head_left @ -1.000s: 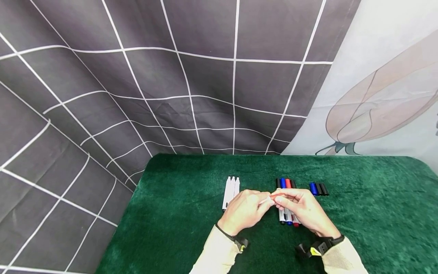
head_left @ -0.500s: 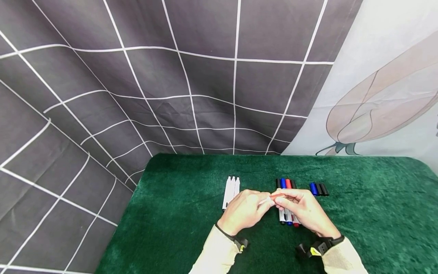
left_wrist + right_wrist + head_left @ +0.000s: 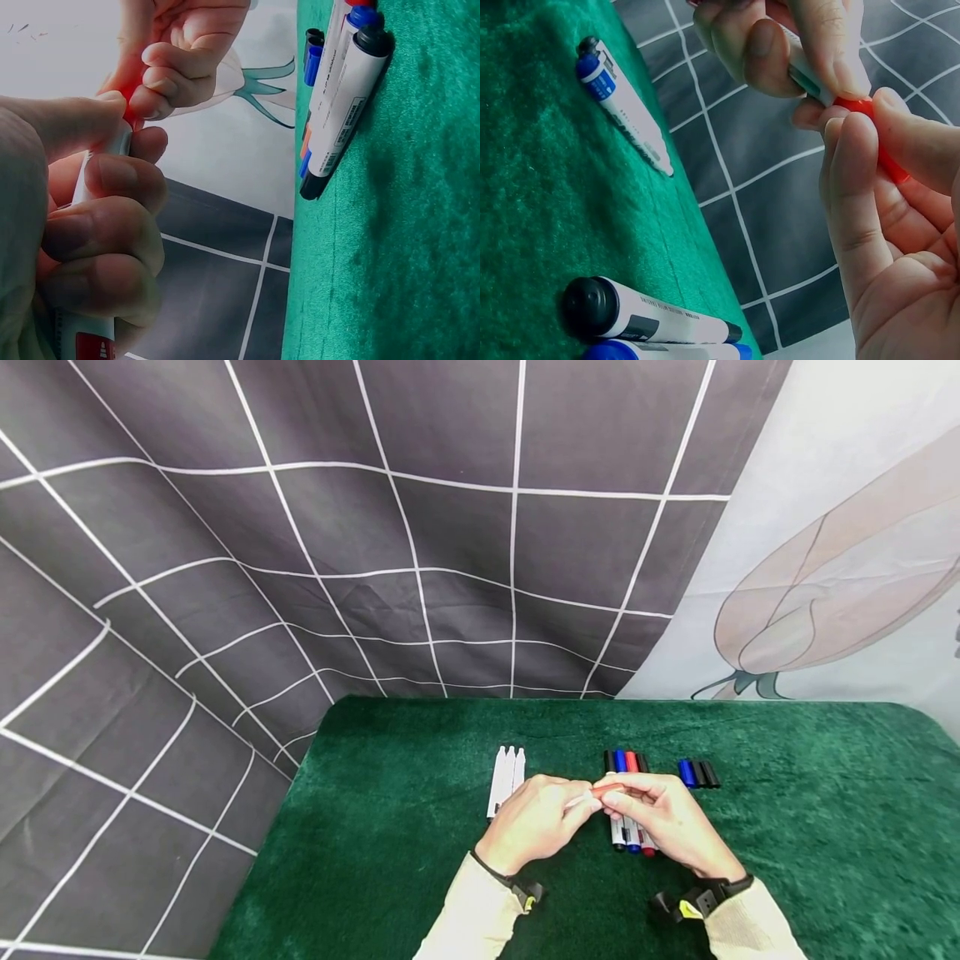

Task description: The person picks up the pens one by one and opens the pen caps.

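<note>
My left hand (image 3: 532, 822) grips the white barrel of a whiteboard marker (image 3: 88, 330), its fingers curled round it. With thumb and fingertips, my right hand (image 3: 663, 818) pinches a red cap (image 3: 892, 163) at the marker's end. The cap touches the barrel; fingers hide much of the join, so how far it sits on cannot be told. Below and behind the right hand lies a row of several capped markers (image 3: 618, 835) with black, blue and red caps. Three white markers without caps (image 3: 509, 768) lie side by side beyond the left hand, partly covered by it.
To the right of the capped row, three loose caps (image 3: 698, 774), one blue and two black, lie together on the green cloth (image 3: 825, 810). A dark gridded curtain (image 3: 450, 527) hangs behind and left of the table. Each wrist wears a black strap.
</note>
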`<action>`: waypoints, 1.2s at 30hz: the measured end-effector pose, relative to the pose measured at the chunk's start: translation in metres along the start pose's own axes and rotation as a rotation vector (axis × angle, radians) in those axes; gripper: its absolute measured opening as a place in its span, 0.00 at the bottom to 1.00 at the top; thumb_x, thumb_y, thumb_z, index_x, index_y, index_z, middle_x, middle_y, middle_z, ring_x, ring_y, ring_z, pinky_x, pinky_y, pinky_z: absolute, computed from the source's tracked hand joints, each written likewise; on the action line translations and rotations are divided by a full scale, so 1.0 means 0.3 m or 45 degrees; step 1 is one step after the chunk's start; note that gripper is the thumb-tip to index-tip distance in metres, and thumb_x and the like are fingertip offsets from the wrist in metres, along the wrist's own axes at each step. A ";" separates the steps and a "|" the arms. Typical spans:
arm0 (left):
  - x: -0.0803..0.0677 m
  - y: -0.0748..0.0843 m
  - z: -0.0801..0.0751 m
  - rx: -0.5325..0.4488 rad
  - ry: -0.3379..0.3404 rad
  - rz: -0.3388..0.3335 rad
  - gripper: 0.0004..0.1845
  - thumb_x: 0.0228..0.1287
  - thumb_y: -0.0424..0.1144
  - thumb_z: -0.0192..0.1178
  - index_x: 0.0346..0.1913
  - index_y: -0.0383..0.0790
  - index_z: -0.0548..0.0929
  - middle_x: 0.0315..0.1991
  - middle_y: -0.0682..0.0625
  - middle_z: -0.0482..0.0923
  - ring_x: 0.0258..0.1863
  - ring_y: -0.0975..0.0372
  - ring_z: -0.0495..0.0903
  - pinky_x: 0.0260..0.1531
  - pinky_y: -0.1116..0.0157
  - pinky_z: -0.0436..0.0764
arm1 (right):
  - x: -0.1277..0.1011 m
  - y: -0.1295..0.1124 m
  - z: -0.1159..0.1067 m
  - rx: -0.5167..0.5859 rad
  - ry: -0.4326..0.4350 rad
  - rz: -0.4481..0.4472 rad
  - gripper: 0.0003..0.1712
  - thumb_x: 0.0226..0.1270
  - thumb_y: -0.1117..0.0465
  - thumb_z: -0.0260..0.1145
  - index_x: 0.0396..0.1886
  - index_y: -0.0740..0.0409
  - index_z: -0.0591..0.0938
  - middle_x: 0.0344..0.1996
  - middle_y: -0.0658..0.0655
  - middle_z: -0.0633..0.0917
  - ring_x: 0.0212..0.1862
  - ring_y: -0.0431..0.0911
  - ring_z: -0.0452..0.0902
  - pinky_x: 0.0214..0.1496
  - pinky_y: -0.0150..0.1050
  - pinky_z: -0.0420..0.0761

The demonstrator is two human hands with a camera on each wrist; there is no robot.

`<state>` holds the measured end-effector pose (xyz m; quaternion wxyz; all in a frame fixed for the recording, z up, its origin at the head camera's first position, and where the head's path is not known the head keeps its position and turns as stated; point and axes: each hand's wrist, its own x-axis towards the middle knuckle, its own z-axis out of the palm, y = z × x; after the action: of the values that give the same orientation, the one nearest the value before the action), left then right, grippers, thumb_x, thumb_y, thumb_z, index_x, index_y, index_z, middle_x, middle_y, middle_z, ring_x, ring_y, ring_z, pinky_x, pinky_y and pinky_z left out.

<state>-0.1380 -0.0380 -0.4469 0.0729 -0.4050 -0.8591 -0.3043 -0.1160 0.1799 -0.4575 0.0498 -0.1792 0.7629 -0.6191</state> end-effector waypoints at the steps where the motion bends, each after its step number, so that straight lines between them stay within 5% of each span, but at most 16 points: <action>1: 0.000 0.000 -0.001 -0.002 -0.002 0.000 0.12 0.76 0.47 0.55 0.35 0.48 0.84 0.21 0.61 0.67 0.23 0.72 0.67 0.23 0.78 0.62 | 0.000 0.000 0.000 -0.003 -0.001 0.001 0.12 0.75 0.64 0.61 0.51 0.63 0.85 0.44 0.56 0.89 0.43 0.54 0.87 0.44 0.39 0.84; 36: -0.006 -0.016 -0.001 -0.009 -0.039 -0.038 0.15 0.75 0.47 0.56 0.26 0.50 0.75 0.18 0.60 0.59 0.21 0.72 0.64 0.21 0.77 0.60 | 0.008 0.021 0.018 -0.003 0.003 -0.063 0.10 0.74 0.66 0.61 0.49 0.61 0.85 0.42 0.55 0.88 0.40 0.53 0.86 0.43 0.38 0.84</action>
<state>-0.1404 -0.0415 -0.4496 0.0537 -0.3973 -0.8649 -0.3020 -0.1181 0.1752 -0.4643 0.0334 -0.1975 0.7591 -0.6194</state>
